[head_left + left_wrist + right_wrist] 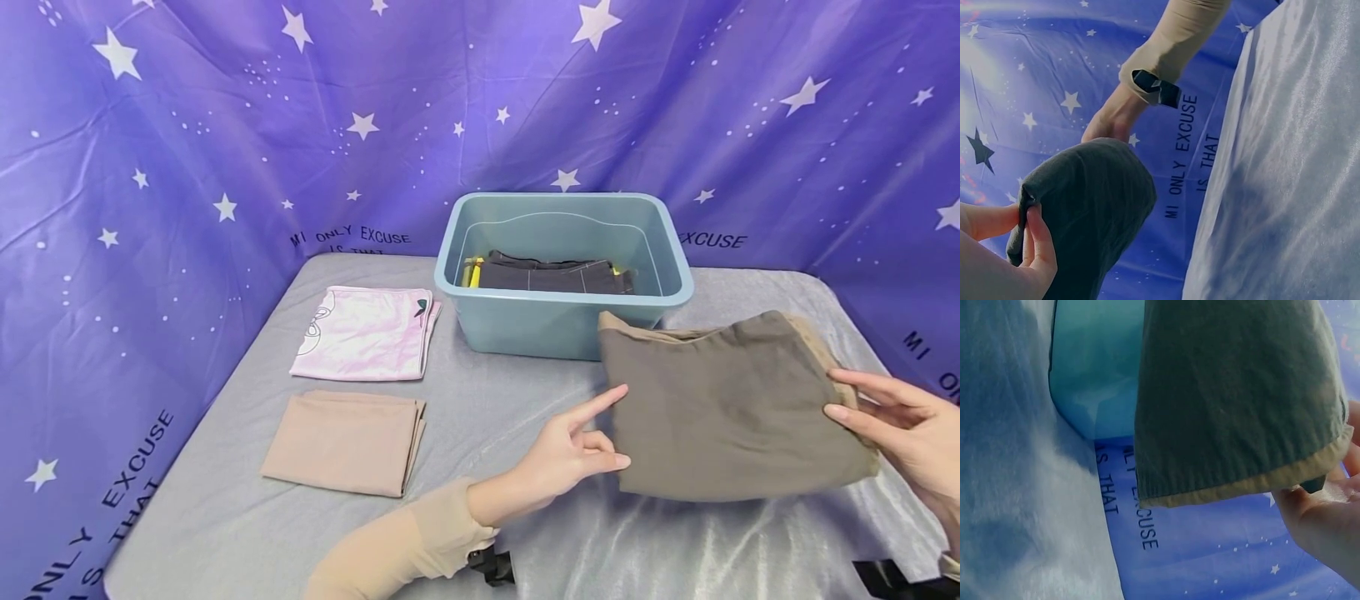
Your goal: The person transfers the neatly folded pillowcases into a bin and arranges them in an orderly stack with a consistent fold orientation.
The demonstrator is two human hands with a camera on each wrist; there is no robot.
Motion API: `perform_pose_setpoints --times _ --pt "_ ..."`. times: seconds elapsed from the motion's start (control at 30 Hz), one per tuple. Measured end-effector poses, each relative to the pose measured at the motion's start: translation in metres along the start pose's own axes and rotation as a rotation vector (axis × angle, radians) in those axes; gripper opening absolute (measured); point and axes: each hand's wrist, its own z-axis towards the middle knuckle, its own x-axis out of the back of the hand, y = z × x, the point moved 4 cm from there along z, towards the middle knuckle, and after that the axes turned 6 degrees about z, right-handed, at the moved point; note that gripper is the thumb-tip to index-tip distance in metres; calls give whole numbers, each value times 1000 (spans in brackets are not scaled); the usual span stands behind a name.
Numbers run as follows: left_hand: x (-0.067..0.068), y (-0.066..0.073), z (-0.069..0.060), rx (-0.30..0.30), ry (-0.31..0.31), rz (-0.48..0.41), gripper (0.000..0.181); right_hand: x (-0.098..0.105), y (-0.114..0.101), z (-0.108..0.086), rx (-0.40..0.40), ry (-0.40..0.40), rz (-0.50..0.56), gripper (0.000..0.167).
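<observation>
We pinch the left edge of a folded, brownish-olive cloth garment with a tan inner layer (727, 417) between the thumb and fingers of the left hand (566, 450), its index finger stretched along the edge. The right hand (903, 417) grips the opposite edge, thumb on the front face, fingers at the tan border. Between them we hold the garment raised above the table, in front of and to the right of the bin. Its long axis runs left to right; the open, dipping edge faces up toward the bin, and the smoother lower edge faces us. The woven fabric looks matte and soft, lightly puckered beside the tan trim in the right wrist view.

Beyond it we see a blue-green plastic bin (540, 329), rectangular with rounded corners and a thick rim. Inside lie a folded dark garment with pale stitched lines (551, 277) and something yellow (476, 273). Left of the bin, a pale pink folded cloth with a line drawing (367, 333) lies behind a flat beige folded cloth (341, 442). Everything rests on a silvery-grey, plush-looking table cover (487, 400), before a creased purple curtain with white stars (225, 125).
</observation>
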Motion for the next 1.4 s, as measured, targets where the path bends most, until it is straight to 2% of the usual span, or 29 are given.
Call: perform_pose_setpoints --times 0.2,0.4,0.63,0.83,1.07,1.4 --pt "5 7 -7 5 -13 -17 71 -9 -1 1 -32 25 -29 45" --pt "11 17 -12 -19 -24 11 73 -15 -1 3 -85 70 -41 46" --pt "19 27 -17 -50 -36 35 73 -22 -2 5 -153 150 -135 46" --pt "25 36 -21 -93 -46 31 73 -31 -6 10 -146 174 -166 45" --pt "30 43 -25 -105 -40 44 73 -39 -8 15 -149 170 -205 44" --pt "39 58 -28 -165 -40 61 73 -51 -10 30 -91 162 -150 42"
